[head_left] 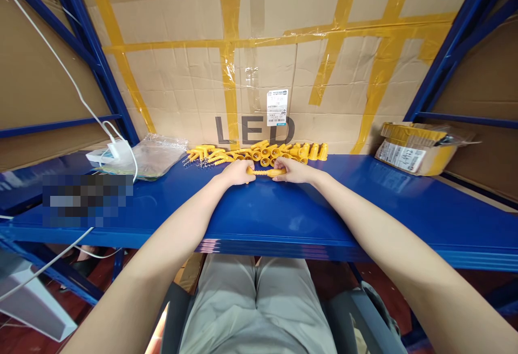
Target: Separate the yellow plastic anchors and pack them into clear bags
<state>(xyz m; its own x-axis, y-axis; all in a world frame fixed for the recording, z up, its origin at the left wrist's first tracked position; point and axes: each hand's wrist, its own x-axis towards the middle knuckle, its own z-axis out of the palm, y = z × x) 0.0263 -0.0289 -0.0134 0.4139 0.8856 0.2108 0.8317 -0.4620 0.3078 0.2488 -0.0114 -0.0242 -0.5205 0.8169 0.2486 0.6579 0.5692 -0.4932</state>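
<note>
My left hand (238, 172) is closed around the left end of a yellow plastic corkscrew (259, 171), which lies level just above the blue shelf. At its right end, my right hand (290, 170) pinches the smooth yellow sleeve (275, 172). The two parts meet in one line between my hands, and no metal spiral shows there. Behind my left hand lie several yellow corkscrews (206, 152) with bare metal spirals. A heap of hollow yellow sleeves (267, 154) sits behind both hands, some with their round mouths toward me. A few sleeves (322, 151) stand upright at its right.
The blue shelf (283, 208) has a large taped cardboard box (194, 84) at its back. On the left are a clear plastic bag (162, 154), a white plug with cables (117, 149) and a blurred object (87, 200). A small open carton (416, 151) stands right.
</note>
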